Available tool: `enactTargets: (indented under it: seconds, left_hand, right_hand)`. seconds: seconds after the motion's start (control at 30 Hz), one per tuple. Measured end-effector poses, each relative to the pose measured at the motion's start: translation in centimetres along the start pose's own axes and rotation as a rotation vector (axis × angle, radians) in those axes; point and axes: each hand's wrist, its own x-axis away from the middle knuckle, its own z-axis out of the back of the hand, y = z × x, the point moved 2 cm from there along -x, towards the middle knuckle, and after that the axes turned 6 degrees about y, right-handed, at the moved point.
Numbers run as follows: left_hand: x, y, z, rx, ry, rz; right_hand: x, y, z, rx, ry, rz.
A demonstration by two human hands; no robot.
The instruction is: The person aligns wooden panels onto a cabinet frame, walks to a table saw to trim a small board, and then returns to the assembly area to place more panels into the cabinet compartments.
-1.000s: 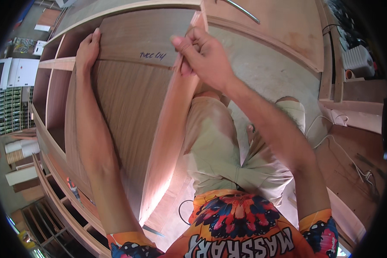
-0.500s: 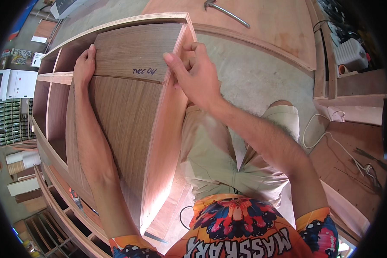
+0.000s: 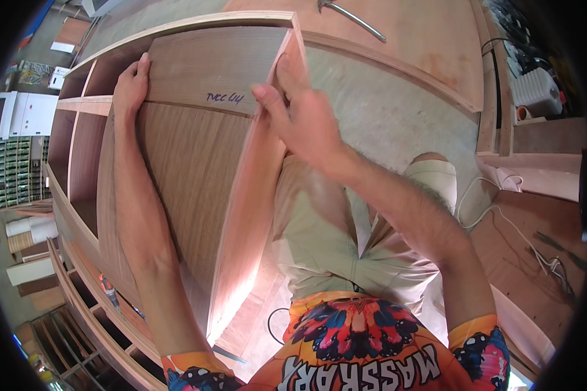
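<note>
My left hand (image 3: 132,88) grips the edge of a walnut-toned veneer panel (image 3: 189,169) with handwriting on it, lying in a pale plywood cabinet (image 3: 238,274) on my left. A narrower strip of the same veneer (image 3: 212,58) forms its upper part, beyond a dark seam. My right hand (image 3: 303,120) is closed on the cabinet's right side board beside that seam, thumb on the panel's edge and index finger reaching up along the board; its other fingertips are hidden.
A hammer (image 3: 352,21) lies on a large plywood sheet (image 3: 424,39) ahead. At right are a shelf of tools (image 3: 535,91) and a white cord (image 3: 522,234). A drill (image 3: 111,293) sits in another wooden carcass at lower left. My bent legs (image 3: 319,234) are beside the cabinet.
My right hand has slid slightly downward along the side board, and its index finger is straighter. My left hand stays on the panel's edge. The view has shifted slightly.
</note>
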Motion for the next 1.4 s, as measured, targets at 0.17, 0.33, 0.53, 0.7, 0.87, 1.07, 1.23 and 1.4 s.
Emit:
enactTargets:
  seconds: [0.17,0.33,0.53,0.7,0.87,1.07,1.23,1.4]
  left_hand:
    - [-0.1,0.4,0.3,-0.042,0.013,0.007]
    - [1.0,2.7,0.9,-0.063,0.027,0.005]
    - [2.7,3.4,1.4,-0.118,0.094,0.092]
    - [2.6,3.2,2.3,0.171,0.058,0.178]
    - [2.9,3.7,2.9,0.196,0.145,0.130]
    - [2.9,4.0,2.6,0.136,0.054,0.165]
    - [3.1,4.5,2.8,0.100,0.080,0.150]
    - [3.1,4.7,2.6,0.077,0.044,0.185]
  right_hand:
    - [-0.3,1.4,-0.4,0.115,-0.007,0.114]
    - [-0.5,2.0,0.0,0.057,-0.116,-0.026]
    - [0.0,0.6,-0.7,-0.094,-0.097,-0.089]
    - [0.2,-0.2,-0.9,-0.146,-0.061,-0.128]
    - [0.2,-0.3,-0.8,-0.141,-0.078,-0.167]
    - [0.0,-0.3,-0.6,-0.127,-0.079,-0.162]
    - [-0.1,0.3,-0.6,-0.123,-0.100,-0.149]
    - [-0.1,0.6,-0.2,-0.094,-0.140,-0.133]
